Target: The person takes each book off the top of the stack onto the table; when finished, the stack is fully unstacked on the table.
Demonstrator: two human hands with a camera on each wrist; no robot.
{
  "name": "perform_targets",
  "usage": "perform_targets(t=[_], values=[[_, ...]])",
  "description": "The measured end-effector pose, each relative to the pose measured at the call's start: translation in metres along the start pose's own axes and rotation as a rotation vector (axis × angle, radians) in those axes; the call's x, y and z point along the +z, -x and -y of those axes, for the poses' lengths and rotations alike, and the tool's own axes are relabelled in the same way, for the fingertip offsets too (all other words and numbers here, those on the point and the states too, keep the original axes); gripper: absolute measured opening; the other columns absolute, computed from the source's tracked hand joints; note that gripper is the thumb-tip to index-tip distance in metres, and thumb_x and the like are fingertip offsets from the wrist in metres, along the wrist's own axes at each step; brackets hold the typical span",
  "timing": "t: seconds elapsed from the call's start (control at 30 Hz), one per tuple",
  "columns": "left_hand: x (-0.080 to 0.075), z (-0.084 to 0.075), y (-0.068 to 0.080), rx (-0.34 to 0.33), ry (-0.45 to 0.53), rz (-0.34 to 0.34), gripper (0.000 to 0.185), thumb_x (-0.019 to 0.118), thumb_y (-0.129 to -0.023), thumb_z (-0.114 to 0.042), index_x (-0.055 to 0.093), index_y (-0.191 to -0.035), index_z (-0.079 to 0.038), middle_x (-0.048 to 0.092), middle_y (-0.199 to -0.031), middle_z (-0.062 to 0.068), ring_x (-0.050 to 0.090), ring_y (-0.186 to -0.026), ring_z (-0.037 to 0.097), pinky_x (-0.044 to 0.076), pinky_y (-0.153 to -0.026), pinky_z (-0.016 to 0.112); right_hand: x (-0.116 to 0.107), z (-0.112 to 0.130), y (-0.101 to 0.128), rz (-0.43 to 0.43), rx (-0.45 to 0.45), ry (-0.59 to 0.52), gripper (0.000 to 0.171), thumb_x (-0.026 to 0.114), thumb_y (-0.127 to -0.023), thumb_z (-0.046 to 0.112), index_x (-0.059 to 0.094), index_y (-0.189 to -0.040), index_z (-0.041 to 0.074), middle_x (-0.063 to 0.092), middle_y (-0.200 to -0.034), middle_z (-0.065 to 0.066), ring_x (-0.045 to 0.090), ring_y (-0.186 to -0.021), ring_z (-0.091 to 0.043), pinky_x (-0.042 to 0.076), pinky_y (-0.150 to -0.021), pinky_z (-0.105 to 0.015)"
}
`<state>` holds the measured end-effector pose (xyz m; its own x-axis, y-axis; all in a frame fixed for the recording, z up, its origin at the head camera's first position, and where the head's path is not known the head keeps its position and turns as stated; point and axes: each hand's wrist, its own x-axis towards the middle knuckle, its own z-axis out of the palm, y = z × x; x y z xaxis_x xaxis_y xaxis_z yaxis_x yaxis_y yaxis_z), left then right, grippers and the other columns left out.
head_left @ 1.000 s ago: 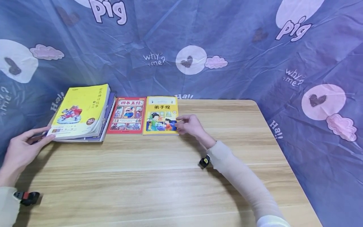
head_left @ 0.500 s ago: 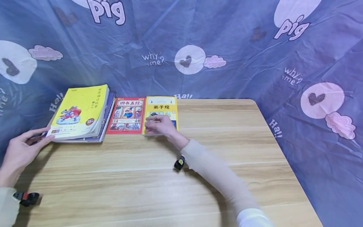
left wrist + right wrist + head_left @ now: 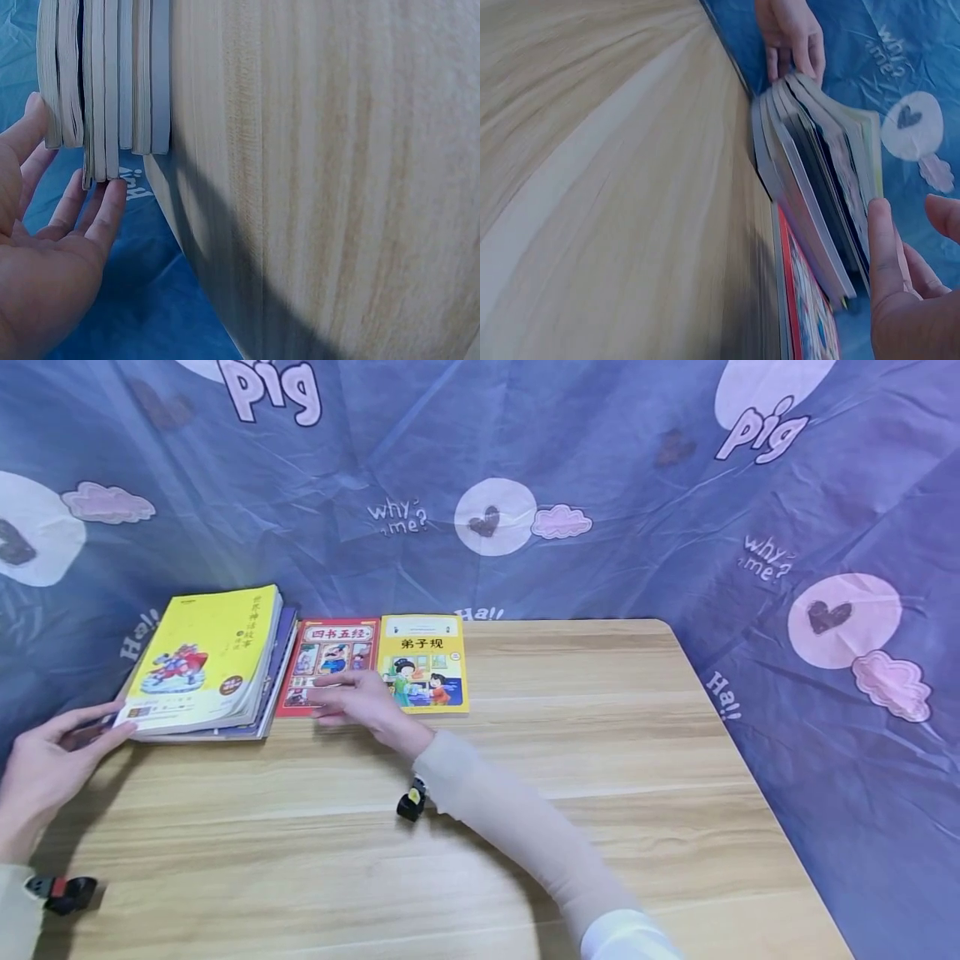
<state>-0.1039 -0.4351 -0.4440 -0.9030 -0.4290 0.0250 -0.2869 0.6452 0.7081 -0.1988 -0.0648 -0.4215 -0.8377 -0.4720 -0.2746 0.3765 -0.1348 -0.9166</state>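
The left hand's fingers lie straight and relaxed, their tips against the near corner of the stack, where its lower books jut past the table edge; they grasp nothing, only steady the pile. The left hand sits low at the table's left edge, thumb up beside the stack's top cover.

The right hand hovers palm down with fingers loosely stretched, clasping nothing, above the lower part of the red book. From the wrist view its fingers stand just clear of the stack's fanned page edges. The red book lies flat between the stack on its left and the yellow book on its right, all three in a row along the table's far edge.

To my eye the step in hand is a reach leftward toward the stack, with the left hand bracing it. The next move would call for the fingers to catch the top cover's edge cleanly, without dragging the books beneath.
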Motion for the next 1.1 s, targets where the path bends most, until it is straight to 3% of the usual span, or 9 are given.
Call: perform_targets(t=[0.1,0.33,0.47,0.6,0.73,0.83,0.97,1.1], values=[[-0.001,0.001,0.001,0.011,0.011,-0.004,0.059,0.073,-0.099,-0.042,0.058,-0.152,-0.023,0.046,-0.120,-0.045,0.040,-0.084,-0.028,0.034,-0.070,-0.004,0.015,-0.001,-0.007,0.002,0.005,-0.010,0.041,0.078,-0.094,0.004,0.068,-0.132,-0.006,0.074,-0.124,-0.029,0.078,-0.103,-0.043,0.062,-0.092,-0.046],[0.000,0.002,0.000,0.027,0.018,-0.017,0.058,0.073,-0.099,-0.041,0.059,-0.152,-0.023,0.047,-0.122,-0.044,0.039,-0.085,-0.030,0.034,-0.071,-0.006,0.042,0.005,-0.017,-0.031,0.044,-0.039,0.025,0.081,-0.091,0.004,0.077,-0.115,-0.001,0.075,-0.116,-0.030,0.079,-0.076,-0.029,0.059,-0.098,-0.053],[0.000,0.003,0.000,0.033,0.017,-0.009,0.059,0.073,-0.099,-0.041,0.058,-0.152,-0.020,0.046,-0.118,-0.045,0.039,-0.084,-0.031,0.034,-0.071,-0.006,0.052,0.004,-0.023,-0.052,0.035,-0.019,0.017,0.082,-0.090,0.004,0.079,-0.107,0.002,0.078,-0.108,-0.028,0.080,-0.095,-0.041,0.060,-0.095,-0.052],[0.001,0.003,0.001,0.038,0.013,-0.004,0.059,0.072,-0.099,-0.042,0.058,-0.152,-0.020,0.046,-0.117,-0.045,0.039,-0.083,-0.030,0.034,-0.070,-0.005,0.060,-0.002,-0.027,-0.088,0.036,-0.001,0.012,0.082,-0.089,0.003,0.079,-0.101,0.003,0.080,-0.099,-0.023,0.079,-0.097,-0.042,0.062,-0.093,-0.051],[0.001,0.003,0.000,0.040,0.001,-0.003,0.060,0.071,-0.100,-0.042,0.057,-0.153,-0.018,0.047,-0.125,-0.042,0.038,-0.084,-0.030,0.033,-0.071,-0.005,0.068,-0.006,-0.030,-0.106,0.044,0.014,0.010,0.083,-0.089,0.005,0.079,-0.099,0.003,0.081,-0.092,-0.019,0.079,-0.097,-0.042,0.066,-0.082,-0.043],[0.001,0.002,-0.001,0.040,-0.014,-0.003,0.061,0.071,-0.100,-0.043,0.057,-0.153,-0.017,0.050,-0.137,-0.034,0.037,-0.084,-0.029,0.033,-0.071,-0.005,0.072,-0.007,-0.032,-0.119,0.037,0.026,0.010,0.084,-0.089,0.009,0.078,-0.096,0.005,0.081,-0.087,-0.016,0.080,-0.087,-0.038,0.067,-0.077,-0.039],[0.000,0.000,0.000,0.037,-0.037,-0.003,0.062,0.071,-0.099,-0.044,0.057,-0.153,-0.016,0.051,-0.147,-0.023,0.036,-0.084,-0.029,0.033,-0.069,-0.004,0.077,-0.006,-0.033,-0.168,0.027,0.069,0.015,0.088,-0.087,0.017,0.075,-0.091,0.010,0.079,-0.076,-0.010,0.075,-0.063,-0.021,0.066,-0.082,-0.046],[-0.001,-0.001,0.001,0.032,-0.034,-0.002,0.062,0.072,-0.099,-0.044,0.058,-0.152,-0.016,0.051,-0.141,-0.028,0.037,-0.084,-0.029,0.033,-0.069,-0.003,0.083,-0.005,-0.034,-0.226,0.040,0.121,0.022,0.090,-0.086,0.023,0.070,-0.084,0.014,0.076,-0.070,-0.006,0.068,-0.053,-0.013,0.065,-0.085,-0.050]])
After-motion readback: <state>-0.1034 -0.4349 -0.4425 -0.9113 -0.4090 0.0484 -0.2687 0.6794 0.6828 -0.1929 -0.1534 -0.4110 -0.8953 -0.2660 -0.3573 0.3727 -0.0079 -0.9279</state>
